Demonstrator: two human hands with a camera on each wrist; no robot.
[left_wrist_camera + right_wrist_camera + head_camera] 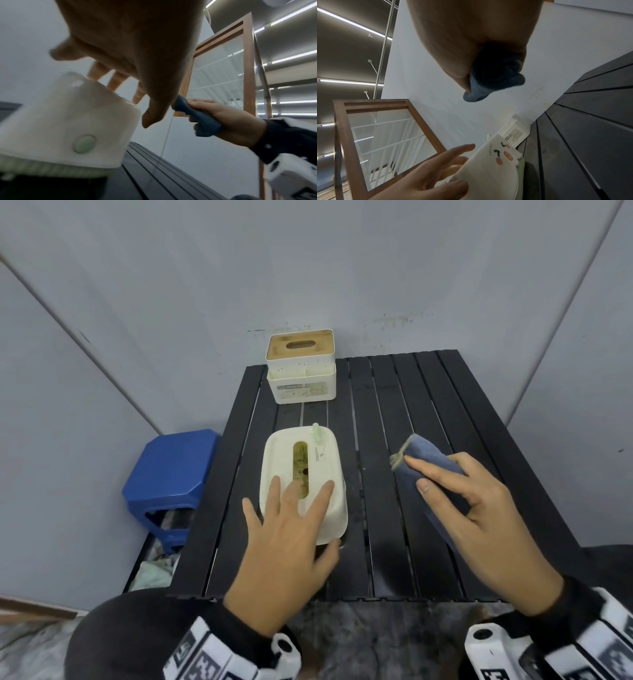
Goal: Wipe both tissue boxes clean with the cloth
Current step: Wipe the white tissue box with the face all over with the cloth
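A cream rounded tissue box (pixel 303 453) with a slot in its top lies on the black slatted table (pixel 411 405). My left hand (pixel 301 508) is spread over its near half with straight fingers, the thumb at the near end; I cannot tell whether it touches. To the right, my right hand (pixel 418 474) grips a folded blue cloth (pixel 430 451) above the table, apart from the box. A white tissue box with a wooden lid (pixel 301 368) stands at the back. In the left wrist view the cream box (pixel 77 115) sits under the fingers. The right wrist view shows the cloth (pixel 488 92) bunched in the fist.
A blue plastic stool (pixel 171 474) stands left of the table, below its level. Grey walls close in behind and to the left. The table's right half holds nothing but slats. A wood-framed glass panel (pixel 385 135) shows in the wrist views.
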